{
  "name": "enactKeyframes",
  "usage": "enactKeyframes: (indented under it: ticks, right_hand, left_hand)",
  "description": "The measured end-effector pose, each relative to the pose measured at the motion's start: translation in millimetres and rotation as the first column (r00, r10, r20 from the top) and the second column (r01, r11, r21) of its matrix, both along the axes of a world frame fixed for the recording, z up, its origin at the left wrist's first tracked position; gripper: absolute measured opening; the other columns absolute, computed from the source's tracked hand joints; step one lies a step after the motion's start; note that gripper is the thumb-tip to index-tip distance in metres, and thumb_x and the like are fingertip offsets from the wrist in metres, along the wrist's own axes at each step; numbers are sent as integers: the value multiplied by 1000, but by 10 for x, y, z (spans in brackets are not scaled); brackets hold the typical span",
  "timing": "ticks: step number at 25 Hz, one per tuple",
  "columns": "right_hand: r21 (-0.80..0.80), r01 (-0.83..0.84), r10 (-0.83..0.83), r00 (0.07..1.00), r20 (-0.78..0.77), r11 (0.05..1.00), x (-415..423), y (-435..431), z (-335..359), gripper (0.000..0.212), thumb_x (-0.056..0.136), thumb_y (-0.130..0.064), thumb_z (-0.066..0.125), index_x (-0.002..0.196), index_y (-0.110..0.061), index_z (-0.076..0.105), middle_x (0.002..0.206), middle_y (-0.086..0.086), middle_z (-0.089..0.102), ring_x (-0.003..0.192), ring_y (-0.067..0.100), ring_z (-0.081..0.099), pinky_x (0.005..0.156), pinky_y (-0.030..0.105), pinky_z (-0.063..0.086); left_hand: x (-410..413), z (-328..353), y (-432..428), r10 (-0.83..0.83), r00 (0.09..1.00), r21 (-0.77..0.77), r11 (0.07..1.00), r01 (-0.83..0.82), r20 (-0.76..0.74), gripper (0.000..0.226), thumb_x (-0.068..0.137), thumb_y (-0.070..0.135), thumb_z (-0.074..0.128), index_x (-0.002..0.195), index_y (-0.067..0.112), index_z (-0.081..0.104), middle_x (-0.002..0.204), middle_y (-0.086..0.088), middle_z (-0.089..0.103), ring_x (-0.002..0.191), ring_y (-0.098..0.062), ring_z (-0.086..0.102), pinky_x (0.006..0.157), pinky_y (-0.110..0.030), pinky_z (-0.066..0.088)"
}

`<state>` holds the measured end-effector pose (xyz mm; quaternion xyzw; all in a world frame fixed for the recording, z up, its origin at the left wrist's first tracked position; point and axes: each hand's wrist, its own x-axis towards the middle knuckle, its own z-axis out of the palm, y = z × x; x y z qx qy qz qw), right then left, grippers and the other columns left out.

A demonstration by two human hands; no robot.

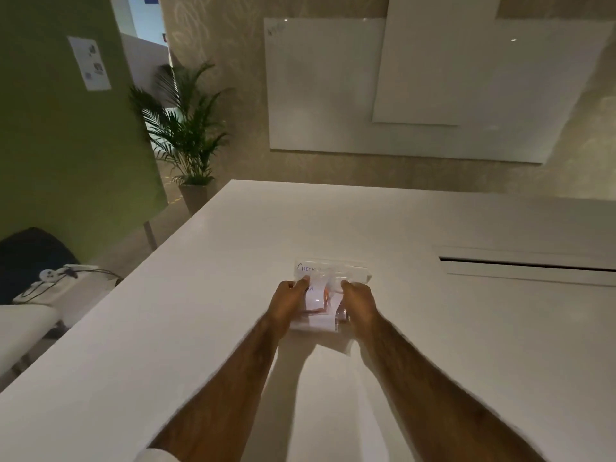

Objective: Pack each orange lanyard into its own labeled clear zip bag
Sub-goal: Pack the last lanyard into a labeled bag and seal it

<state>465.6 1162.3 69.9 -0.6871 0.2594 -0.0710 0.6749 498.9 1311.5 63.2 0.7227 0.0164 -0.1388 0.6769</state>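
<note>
- Forearms stretched forward, the left hand (pixel 289 300) and right hand (pixel 359 300) curl round opposite sides of a labeled clear zip bag (pixel 333 271), with the orange lanyard (pixel 326 295) showing through.
- The bag rests on a white table (pixel 200 295). A potted palm (pixel 186 128) stands at ten o'clock and a whiteboard (pixel 333 95) hangs at twelve.

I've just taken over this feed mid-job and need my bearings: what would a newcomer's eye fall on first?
At the middle of the wide white table, the left hand and right hand grip a clear plastic zip bag with a handwritten label, orange lanyard showing inside. Behind, a large white board fills the wall, with a green potted palm to its left.
</note>
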Motion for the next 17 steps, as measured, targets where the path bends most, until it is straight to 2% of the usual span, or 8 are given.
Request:
enactKeyframes:
  ticks: [3, 5, 8, 10, 12, 14, 15, 17]
  right_hand:
    - [36, 27, -26, 999, -34, 999, 54, -49, -79, 20, 99, -15, 49, 88, -6, 63, 69, 8, 58, 60, 20, 56, 35, 12, 37]
    - [68, 41, -38, 998, -53, 997, 81, -87, -107, 19, 98, -14, 50, 90, -4, 64, 66, 11, 56, 56, 22, 55, 41, 17, 42]
    - [-20, 62, -64, 994, -91, 998, 140, -139, -114, 21, 96, -16, 50, 80, -7, 59, 59, 10, 53, 45, 20, 51, 40, 19, 39]
    - [-96, 74, -84, 991, -104, 993, 163, -160, -113, 21, 95, -16, 49, 78, -8, 59, 69, 12, 58, 55, 23, 57, 46, 24, 42]
    - [-158, 77, -97, 988, -124, 984, 180, -187, -167, 21, 95, -13, 48, 91, -1, 65, 89, 18, 67, 77, 29, 65, 60, 31, 45]
    - [-217, 79, -114, 982, -152, 973, 157, -178, -210, 28, 95, -15, 49, 107, 4, 66, 105, 20, 70, 86, 29, 65, 64, 30, 48]
    - [-242, 82, -122, 980, -157, 967, 140, -160, -213, 30, 96, -17, 50, 111, 4, 66, 109, 19, 70, 89, 29, 65, 66, 30, 51]
    - [-324, 77, -147, 969, -198, 943, 110, -115, -201, 36, 96, -25, 48, 116, -1, 65, 116, 16, 68, 100, 32, 65, 83, 35, 55]
  left_hand:
    - [89, -120, 52, 22, 1000, -12, 1000, -22, -21, 42, 103, 29, 53, 112, -9, 69, 115, -26, 70, 107, -38, 68, 99, -45, 53]
    - [149, -177, 78, 28, 1000, -3, 1000, -28, -15, 43, 103, 28, 54, 108, -12, 68, 110, -27, 71, 101, -38, 69, 94, -45, 53]
    - [228, -240, 116, 56, 998, 66, 996, -57, 22, 40, 100, 31, 56, 100, -7, 69, 94, -16, 71, 86, -29, 67, 80, -38, 52]
    - [286, -291, 158, 95, 993, 175, 979, -105, 65, 37, 98, 35, 58, 100, -1, 69, 96, -10, 72, 86, -27, 67, 75, -33, 49]
    - [310, -329, 182, 103, 991, 305, 944, -126, 88, 38, 96, 39, 57, 106, 4, 67, 104, -10, 73, 94, -27, 67, 80, -34, 50]
    - [295, -349, 180, 113, 986, 409, 899, -154, 124, 44, 97, 44, 56, 118, 6, 63, 117, -11, 70, 106, -28, 64, 91, -36, 51]
    - [284, -360, 173, 116, 981, 438, 882, -174, 156, 49, 97, 45, 54, 126, 7, 59, 124, -13, 67, 114, -30, 62, 98, -40, 49]
    - [239, -383, 151, 116, 967, 467, 858, -213, 229, 56, 99, 48, 51, 139, 8, 51, 137, -16, 58, 125, -33, 55, 106, -44, 44]
